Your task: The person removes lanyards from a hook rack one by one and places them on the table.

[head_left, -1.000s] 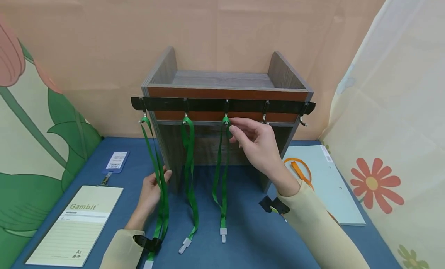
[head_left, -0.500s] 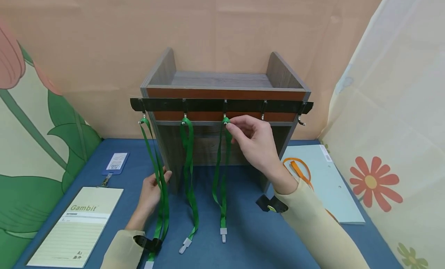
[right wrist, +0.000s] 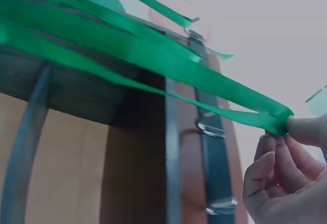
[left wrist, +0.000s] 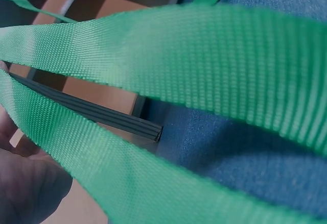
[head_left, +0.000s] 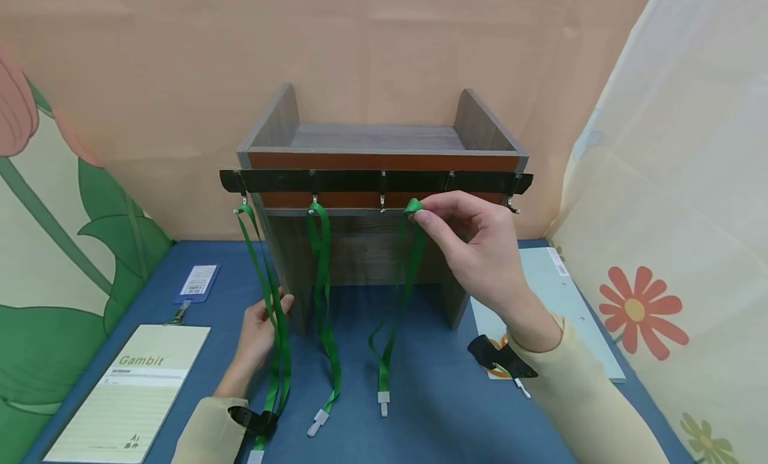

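Note:
My right hand (head_left: 480,244) pinches the top loop of a green lanyard (head_left: 415,254) between thumb and fingertips, right of the bare middle hook (head_left: 383,203). The lanyard's white clip hangs low. In the right wrist view, the gathered loop (right wrist: 278,121) is held off the rail. My left hand (head_left: 257,334) grips the lower left side panel (head_left: 288,271) of the grey wooden shelf (head_left: 384,161), partly hidden by a hanging lanyard. Two green lanyards hang on the left hooks: the outer lanyard (head_left: 282,377) and the second lanyard (head_left: 324,251).
A black hook rail (head_left: 348,181) crosses the shelf front. On the blue table at left lie a Gambit notepad (head_left: 129,397) on a clipboard and a blue badge (head_left: 198,282). At right, a pale folder (head_left: 546,291) lies under an orange strap (head_left: 499,369), mostly behind my wrist.
My right hand has lifted the third lanyard's loop off the middle hook and moved it right. The left hand stays at the shelf panel. The head view has shifted slightly.

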The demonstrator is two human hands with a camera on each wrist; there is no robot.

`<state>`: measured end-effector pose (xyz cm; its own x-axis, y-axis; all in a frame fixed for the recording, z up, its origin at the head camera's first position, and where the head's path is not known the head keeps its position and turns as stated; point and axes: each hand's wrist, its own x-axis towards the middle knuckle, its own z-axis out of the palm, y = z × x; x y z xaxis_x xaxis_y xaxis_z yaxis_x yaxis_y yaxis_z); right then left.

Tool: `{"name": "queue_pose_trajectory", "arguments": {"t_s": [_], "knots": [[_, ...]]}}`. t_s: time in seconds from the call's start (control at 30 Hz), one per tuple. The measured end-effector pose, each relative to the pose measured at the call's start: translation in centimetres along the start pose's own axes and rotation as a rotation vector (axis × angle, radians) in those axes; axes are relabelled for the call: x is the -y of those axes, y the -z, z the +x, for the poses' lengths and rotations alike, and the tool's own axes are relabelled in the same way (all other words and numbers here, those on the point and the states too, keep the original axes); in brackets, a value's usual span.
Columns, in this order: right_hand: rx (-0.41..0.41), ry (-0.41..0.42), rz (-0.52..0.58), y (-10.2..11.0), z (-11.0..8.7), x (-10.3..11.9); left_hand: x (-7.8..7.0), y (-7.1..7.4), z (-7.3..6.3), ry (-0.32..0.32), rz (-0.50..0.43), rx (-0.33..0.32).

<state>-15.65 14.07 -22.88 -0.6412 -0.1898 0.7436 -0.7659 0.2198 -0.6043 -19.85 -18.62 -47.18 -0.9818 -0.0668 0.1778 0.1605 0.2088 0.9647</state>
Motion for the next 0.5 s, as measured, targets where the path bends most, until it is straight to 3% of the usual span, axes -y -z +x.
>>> {"name": "queue_pose_trajectory", "arguments": {"t_s": [0.5], "knots": [[-0.041, 0.057, -0.050, 4.4, 1.0, 2.5, 0.2, 0.1, 0.0, 0.006, -0.024, 0.000]]}}
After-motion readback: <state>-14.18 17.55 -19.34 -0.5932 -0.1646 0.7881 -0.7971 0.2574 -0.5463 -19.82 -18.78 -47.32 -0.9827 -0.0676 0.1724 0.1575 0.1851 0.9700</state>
